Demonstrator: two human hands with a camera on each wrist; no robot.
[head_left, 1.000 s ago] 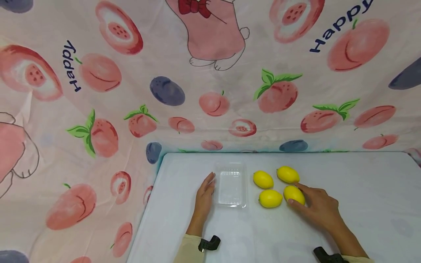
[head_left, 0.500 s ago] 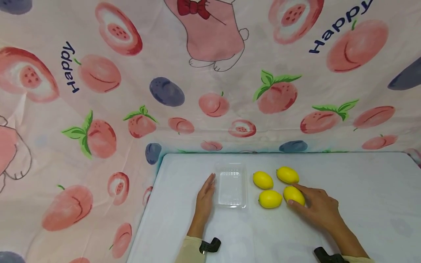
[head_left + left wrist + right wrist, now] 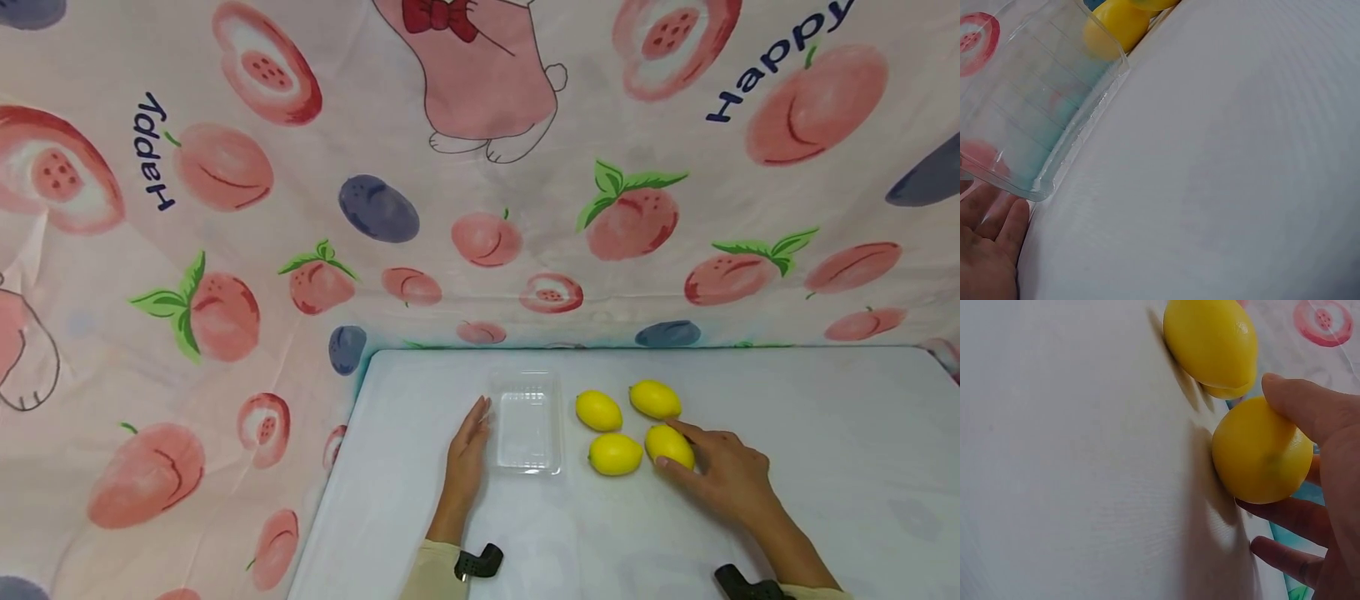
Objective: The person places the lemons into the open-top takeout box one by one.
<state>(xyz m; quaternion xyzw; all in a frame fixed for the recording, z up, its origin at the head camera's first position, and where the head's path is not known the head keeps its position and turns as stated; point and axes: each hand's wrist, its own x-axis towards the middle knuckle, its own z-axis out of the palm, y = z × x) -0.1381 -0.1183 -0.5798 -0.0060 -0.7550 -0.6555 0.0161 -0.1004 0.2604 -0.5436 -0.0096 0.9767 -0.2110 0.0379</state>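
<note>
My right hand point(image 3: 722, 468) holds a yellow lemon point(image 3: 1262, 450) between thumb and fingers, at the near right of a loose group. Two lemons, one near point(image 3: 615, 454) and one far point(image 3: 598, 410), lie to its left, and another lemon point(image 3: 655, 399) sits just behind it. Left of the lemons stands a clear plastic container point(image 3: 525, 429), its inside bare. My left hand point(image 3: 467, 462) rests along the container's left side with fingers straight. In the left wrist view, the fingertips point(image 3: 1015, 219) lie right at the container's corner.
A white-covered table point(image 3: 847, 467) bears everything, its far edge meeting a hanging cloth point(image 3: 420, 100) printed with fruit. The same cloth runs down along the left side. A black wrist camera point(image 3: 480, 560) is strapped on the left wrist, another wrist camera point(image 3: 742, 582) on the right.
The head view has shifted very slightly. Both hands, the container and the lemons keep their places.
</note>
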